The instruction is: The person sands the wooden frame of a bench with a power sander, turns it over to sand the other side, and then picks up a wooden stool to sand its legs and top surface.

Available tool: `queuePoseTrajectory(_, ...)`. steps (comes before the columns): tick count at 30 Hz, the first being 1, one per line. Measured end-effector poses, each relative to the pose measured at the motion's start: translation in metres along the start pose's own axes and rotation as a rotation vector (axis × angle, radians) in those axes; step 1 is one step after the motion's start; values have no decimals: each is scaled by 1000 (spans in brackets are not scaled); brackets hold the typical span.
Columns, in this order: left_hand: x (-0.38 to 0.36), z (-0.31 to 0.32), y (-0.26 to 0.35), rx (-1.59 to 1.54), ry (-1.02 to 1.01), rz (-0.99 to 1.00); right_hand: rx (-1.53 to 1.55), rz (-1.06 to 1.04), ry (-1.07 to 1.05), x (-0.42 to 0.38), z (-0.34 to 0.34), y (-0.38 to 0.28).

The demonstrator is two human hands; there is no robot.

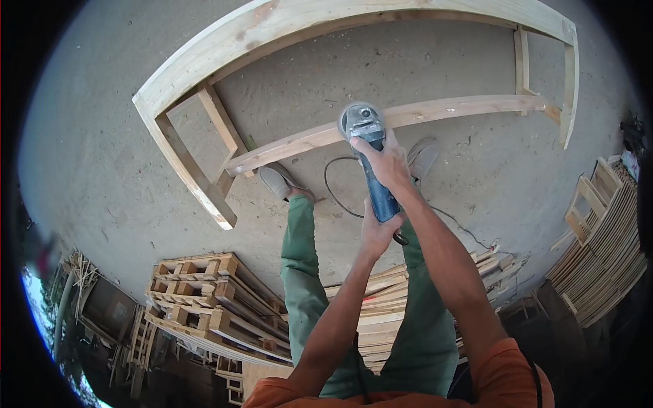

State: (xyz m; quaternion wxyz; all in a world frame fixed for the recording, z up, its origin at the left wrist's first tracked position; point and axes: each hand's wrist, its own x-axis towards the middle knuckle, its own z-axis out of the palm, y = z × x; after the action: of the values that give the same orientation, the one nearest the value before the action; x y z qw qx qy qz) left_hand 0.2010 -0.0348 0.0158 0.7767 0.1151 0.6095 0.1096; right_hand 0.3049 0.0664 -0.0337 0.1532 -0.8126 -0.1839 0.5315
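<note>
A blue angle grinder [381, 194] is held in both hands, its round head over the near rail [469, 107] of a wooden frame [204, 58]. My right hand [391, 160] wraps around the grinder's body just behind the metal head. Lower down, my left hand [375, 231] grips the rear end of the handle, where the cord comes out. The disc looks blurred at its edge, and whether it touches the wood cannot be made out. Pale, bare wood shows all over the frame, which rests on the concrete floor.
The grinder's black cord [326, 178] loops over the floor between my shoes [275, 182] and runs off to the right. Stacked pallets [197, 285] stand behind at left, with loose planks [381, 326] beneath my legs. More stacked slats [598, 251] are at far right.
</note>
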Motion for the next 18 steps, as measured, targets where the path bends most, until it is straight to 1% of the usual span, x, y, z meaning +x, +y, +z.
queuePoseTrajectory(1,2,16,1,19,-6,-4,10,3,3,4,-16,1)
queuePoseTrajectory(3,6,47,-2,49,-15,-11,59,73,-12,10,-49,6)
queuePoseTrajectory(6,17,89,-11,71,-54,-17,84,80,17,29,-89,28)
queuePoseTrajectory(10,31,144,-20,112,-87,-35,42,78,114,47,-146,49)
queuePoseTrajectory(12,36,170,-23,140,-88,-35,76,119,95,56,-175,58)
queuePoseTrajectory(18,53,250,-33,162,-130,-40,103,152,111,80,-254,82)
